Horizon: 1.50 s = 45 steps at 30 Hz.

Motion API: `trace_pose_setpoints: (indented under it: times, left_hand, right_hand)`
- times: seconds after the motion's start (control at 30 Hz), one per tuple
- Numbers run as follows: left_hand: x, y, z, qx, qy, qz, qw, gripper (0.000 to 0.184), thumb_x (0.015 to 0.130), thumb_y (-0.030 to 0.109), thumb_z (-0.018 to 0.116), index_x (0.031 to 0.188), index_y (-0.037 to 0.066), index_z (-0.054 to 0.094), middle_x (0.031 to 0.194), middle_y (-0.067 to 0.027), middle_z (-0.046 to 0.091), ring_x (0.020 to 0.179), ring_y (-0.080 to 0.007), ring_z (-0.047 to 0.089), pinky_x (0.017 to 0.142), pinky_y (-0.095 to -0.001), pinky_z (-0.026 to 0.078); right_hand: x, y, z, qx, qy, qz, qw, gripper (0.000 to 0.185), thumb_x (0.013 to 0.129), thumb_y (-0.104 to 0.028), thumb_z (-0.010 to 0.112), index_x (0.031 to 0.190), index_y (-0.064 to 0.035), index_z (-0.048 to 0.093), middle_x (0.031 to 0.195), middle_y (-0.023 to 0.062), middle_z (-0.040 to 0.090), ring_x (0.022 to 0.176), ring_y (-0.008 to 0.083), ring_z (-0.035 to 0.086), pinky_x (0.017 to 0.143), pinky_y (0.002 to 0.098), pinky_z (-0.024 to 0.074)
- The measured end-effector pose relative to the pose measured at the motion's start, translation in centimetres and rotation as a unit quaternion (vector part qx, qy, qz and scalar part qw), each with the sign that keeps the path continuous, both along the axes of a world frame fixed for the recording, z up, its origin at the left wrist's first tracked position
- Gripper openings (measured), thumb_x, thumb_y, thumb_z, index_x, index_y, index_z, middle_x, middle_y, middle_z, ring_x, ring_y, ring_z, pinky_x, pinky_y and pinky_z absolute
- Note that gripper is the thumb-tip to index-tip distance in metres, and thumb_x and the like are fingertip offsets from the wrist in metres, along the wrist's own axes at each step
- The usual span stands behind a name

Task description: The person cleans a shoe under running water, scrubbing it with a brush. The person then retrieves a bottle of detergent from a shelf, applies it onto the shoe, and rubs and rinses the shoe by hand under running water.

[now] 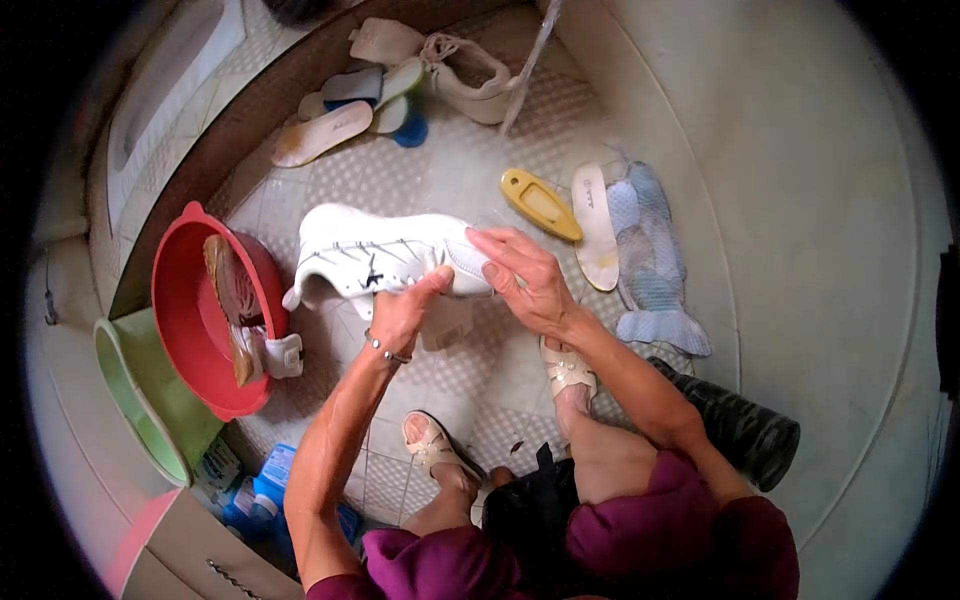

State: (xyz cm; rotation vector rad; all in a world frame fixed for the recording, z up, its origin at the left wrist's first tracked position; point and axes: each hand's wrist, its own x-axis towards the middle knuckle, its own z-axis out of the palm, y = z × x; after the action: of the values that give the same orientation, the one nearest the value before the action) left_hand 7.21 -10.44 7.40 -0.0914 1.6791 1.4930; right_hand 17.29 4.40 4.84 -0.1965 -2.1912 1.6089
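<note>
A white lace-up shoe [345, 245] is held up sideways in front of me, its toe to the right and its opening at the left. Its laces are out of most of the eyelets' view, with a small dark mark near the opening. My left hand [402, 312] grips its lower side, thumb on the upper and the other fingers hidden beneath. Around the toe, my right hand [532, 285] is closed, fingers over the top and thumb near the side. A yellow oval brush [541, 204] and a pale insole [597, 228] lie beyond my right hand.
At left, a red basin [187, 225] holds another shoe [228, 295], beside a green tub [180, 385] and blue bottles [272, 480]. Insoles [322, 134] and a pale shoe [468, 85] lie at the back. A mesh bundle [652, 255] and a dark camouflage cylinder [745, 425] are right.
</note>
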Motion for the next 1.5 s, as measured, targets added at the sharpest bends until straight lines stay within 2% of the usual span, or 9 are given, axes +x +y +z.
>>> trace_pose_setpoints:
  times: [0.27,0.57,0.63,0.73,0.83,0.93,1.27,1.4,1.5]
  left_hand:
    - [-3.4,5.2,-3.4,-0.075,-0.003,-0.139,0.988,0.025,0.077,0.009,0.064,0.099,0.000,0.059,0.086,-0.0039,0.061,0.077,-0.0145,0.058,0.069,-0.0270,0.046]
    - [-4.5,9.2,-5.1,-0.029,0.013,-0.021,0.999,0.030,0.073,0.007,0.066,0.100,-0.003,0.058,0.092,-0.0074,0.061,0.079,-0.0179,0.058,0.072,-0.0301,0.046]
    - [-4.6,9.4,-5.3,0.012,0.003,0.010,1.000,0.030,0.072,0.008,0.066,0.099,-0.005,0.058,0.092,-0.0087,0.061,0.080,-0.0184,0.058,0.072,-0.0294,0.046]
    - [-5.9,10.0,-5.2,-0.010,-0.027,0.051,0.998,0.035,0.070,0.010,0.068,0.099,-0.008,0.058,0.091,-0.0122,0.061,0.081,-0.0202,0.058,0.071,-0.0305,0.047]
    - [-6.7,10.8,-5.1,-0.016,-0.033,0.111,0.993,0.039,0.070,0.008,0.066,0.103,-0.010,0.055,0.096,-0.0143,0.060,0.082,-0.0227,0.059,0.073,-0.0331,0.048]
    - [-6.9,10.4,-3.6,-0.022,-0.059,0.126,0.990,0.031,0.073,0.007,0.067,0.098,-0.009,0.057,0.092,-0.0149,0.061,0.078,-0.0255,0.061,0.070,-0.0360,0.049]
    - [-5.9,9.5,-3.6,0.007,-0.034,0.046,0.998,0.029,0.075,0.007,0.063,0.101,-0.006,0.057,0.095,-0.0119,0.061,0.082,-0.0231,0.060,0.073,-0.0336,0.049]
    - [-6.6,9.4,-3.5,0.072,-0.004,0.062,0.995,0.029,0.073,0.003,0.063,0.100,-0.006,0.057,0.095,-0.0115,0.060,0.082,-0.0223,0.059,0.073,-0.0331,0.048]
    - [-6.4,9.2,-2.8,0.040,-0.029,0.072,0.996,0.030,0.073,0.002,0.062,0.101,-0.005,0.057,0.095,-0.0107,0.060,0.082,-0.0217,0.059,0.073,-0.0318,0.047]
  right_hand:
    - [-5.3,4.6,-2.4,0.044,-0.036,0.020,0.998,0.032,0.087,-0.022,0.050,0.112,-0.0018,0.054,0.092,0.0169,0.054,0.083,0.0307,0.054,0.073,0.0338,0.0437]
    - [-4.7,6.3,-4.2,0.138,-0.013,-0.072,0.988,0.030,0.087,-0.009,0.046,0.115,-0.0002,0.052,0.118,0.0168,0.052,0.105,0.0257,0.052,0.090,0.0299,0.0394]
    - [-6.9,7.7,-5.9,-0.082,-0.060,-0.014,0.995,0.030,0.084,-0.016,0.051,0.111,-0.0034,0.055,0.107,0.0190,0.057,0.093,0.0282,0.057,0.081,0.0325,0.0439]
    - [-9.9,8.6,-4.5,-0.118,-0.184,-0.031,0.975,0.030,0.084,-0.013,0.053,0.111,-0.0007,0.057,0.109,0.0084,0.058,0.097,0.0100,0.051,0.086,0.0242,0.0401]
    - [-11.4,9.3,-3.3,-0.212,-0.311,-0.024,0.926,0.034,0.081,-0.012,0.056,0.113,-0.0005,0.055,0.108,0.0068,0.058,0.095,0.0111,0.052,0.085,0.0251,0.0413]
    - [-8.9,8.1,-5.1,-0.275,-0.098,0.008,0.956,0.036,0.079,-0.010,0.058,0.113,0.0006,0.055,0.106,0.0052,0.058,0.094,0.0116,0.053,0.083,0.0247,0.0424]
    - [-10.6,8.0,-4.8,-0.265,-0.234,-0.079,0.932,0.022,0.076,-0.016,0.068,0.088,0.0007,0.060,0.085,0.0045,0.061,0.074,0.0095,0.054,0.064,0.0237,0.0451]
    - [-8.5,9.3,-4.6,-0.469,-0.118,0.040,0.874,0.026,0.079,-0.011,0.062,0.100,0.0032,0.059,0.094,0.0046,0.061,0.083,0.0103,0.055,0.073,0.0226,0.0453]
    - [-7.7,8.7,-4.7,-0.410,-0.110,0.054,0.904,0.034,0.078,-0.009,0.062,0.110,0.0019,0.056,0.094,0.0041,0.060,0.082,0.0094,0.054,0.072,0.0229,0.0448]
